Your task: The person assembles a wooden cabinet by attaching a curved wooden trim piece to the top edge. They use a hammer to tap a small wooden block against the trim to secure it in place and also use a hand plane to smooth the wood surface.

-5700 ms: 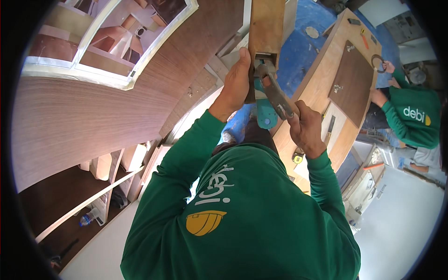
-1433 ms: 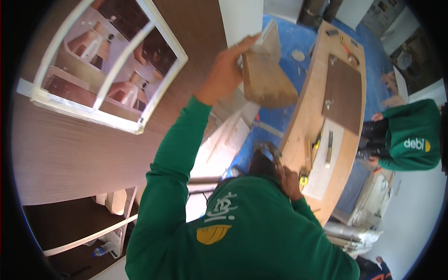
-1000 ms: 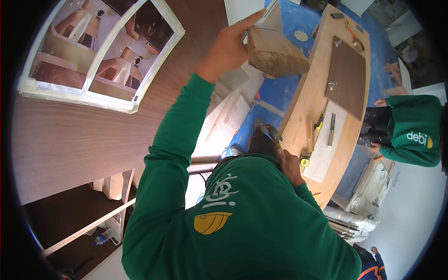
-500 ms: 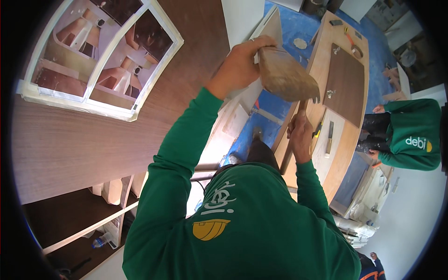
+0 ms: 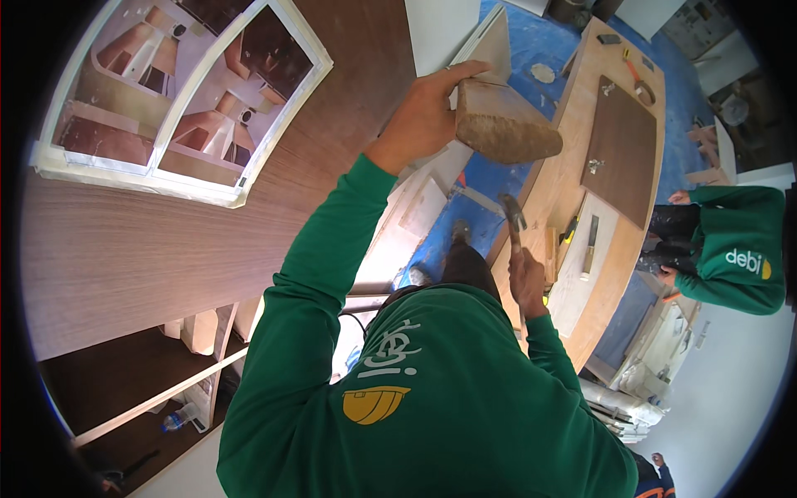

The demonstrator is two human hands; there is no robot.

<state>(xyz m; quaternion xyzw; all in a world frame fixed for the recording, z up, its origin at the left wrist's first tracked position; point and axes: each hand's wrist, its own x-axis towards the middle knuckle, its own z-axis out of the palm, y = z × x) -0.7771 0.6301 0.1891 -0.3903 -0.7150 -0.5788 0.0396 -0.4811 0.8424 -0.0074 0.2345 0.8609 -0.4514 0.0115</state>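
My left hand (image 5: 425, 114) is raised, closed round a worn brown wooden block (image 5: 508, 133) with rounded, scuffed edges. The block is beside the edge of a tall pale panel (image 5: 488, 50); whether they touch cannot be told. Lower and to the right, my right hand (image 5: 526, 280) grips a hammer (image 5: 514, 214) by its wooden handle, its metal head upward and apart from the block. Just right of that hand, a chisel (image 5: 590, 249) and a yellow and black utility knife (image 5: 569, 230) lie on the workbench.
A wooden workbench (image 5: 548, 195) carries a brown door panel (image 5: 621, 149) with metal hinges. To my left stands a large brown wood panel (image 5: 166, 257) with a taped frame (image 5: 158, 170). A co-worker in green (image 5: 730, 241) is at the right. Blue sheeting (image 5: 531, 41) covers the floor.
My right hand has drawn the hammer down and left, away from the block, so its head now shows apart. The block has tilted slightly in my left hand.
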